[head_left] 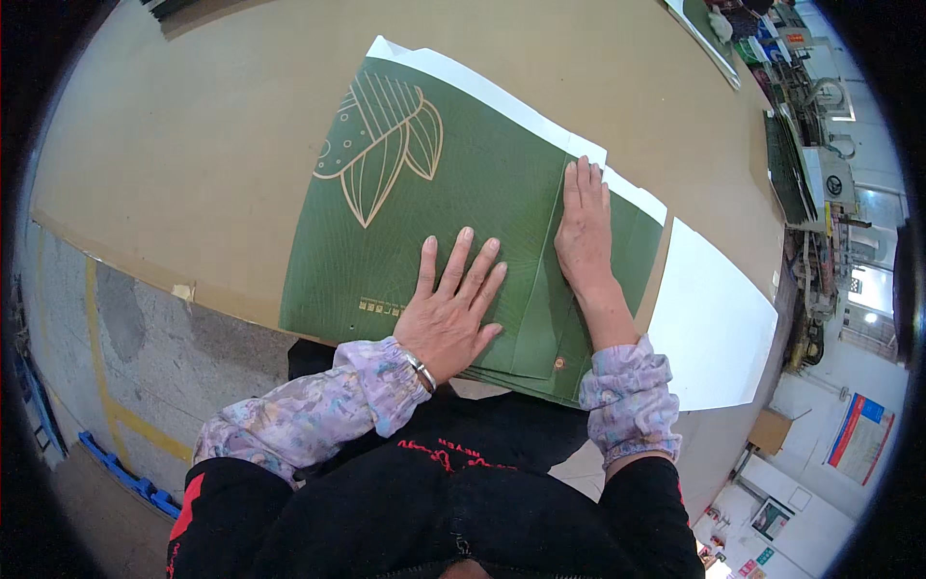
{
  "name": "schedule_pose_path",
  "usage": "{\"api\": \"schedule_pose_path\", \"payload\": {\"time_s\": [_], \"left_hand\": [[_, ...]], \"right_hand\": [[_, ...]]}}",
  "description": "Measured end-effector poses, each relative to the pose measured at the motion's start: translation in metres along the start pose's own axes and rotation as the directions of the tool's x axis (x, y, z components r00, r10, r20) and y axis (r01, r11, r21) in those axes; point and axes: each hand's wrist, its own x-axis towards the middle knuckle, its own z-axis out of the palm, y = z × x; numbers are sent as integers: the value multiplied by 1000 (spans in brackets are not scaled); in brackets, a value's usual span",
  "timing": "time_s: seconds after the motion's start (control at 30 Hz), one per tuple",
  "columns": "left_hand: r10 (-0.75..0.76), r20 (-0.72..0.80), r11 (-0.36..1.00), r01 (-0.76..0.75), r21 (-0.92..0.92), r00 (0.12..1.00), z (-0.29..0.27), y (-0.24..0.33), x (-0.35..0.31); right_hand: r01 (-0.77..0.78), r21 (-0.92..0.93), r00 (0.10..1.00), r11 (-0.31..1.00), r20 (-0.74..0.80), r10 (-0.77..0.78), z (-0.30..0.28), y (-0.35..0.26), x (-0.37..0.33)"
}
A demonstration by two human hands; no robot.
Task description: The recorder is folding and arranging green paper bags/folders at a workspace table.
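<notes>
Green card (497, 174) lies on the brown table (193, 145), by its near edge, under two bare hands. More than one green layer shows at the near edge, but I cannot tell how many. One white sheet (719, 318) is to the right. The two hands are apart: the left hand (449, 318) lies flat with fingers spread, and the right hand (585, 236) lies flat by a fold, fingers close together. White shows along the card's far edge. It has one gold drawing (386, 145) of leaves, stripes and circles, and a row of small gold writing (381, 310), upside down.
</notes>
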Motion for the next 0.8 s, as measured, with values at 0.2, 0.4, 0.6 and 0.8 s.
{"api": "schedule_pose_path", "payload": {"time_s": [0.2, 0.4, 0.6, 0.8], "left_hand": [[-4, 48, 999, 7, -47, 999, -10, 2, 4], [-2, -8, 1000, 2, -23, 1000, -4, 3, 10], [2, -8, 1000, -2, -9, 1000, 2, 3, 6], [15, -26, 999, -13, 46, 1000, 5, 1, 2]], "right_hand": [[-7, 85, 997, 996, -79, 13, 27, 31, 58], [-177, 168, 970, 970, -137, 201, 40, 52, 123], [60, 287, 996, 956, -81, -38, -17, -61, -41], [-33, 285, 994, 958, 105, 3, -43, -105, -105]]}}
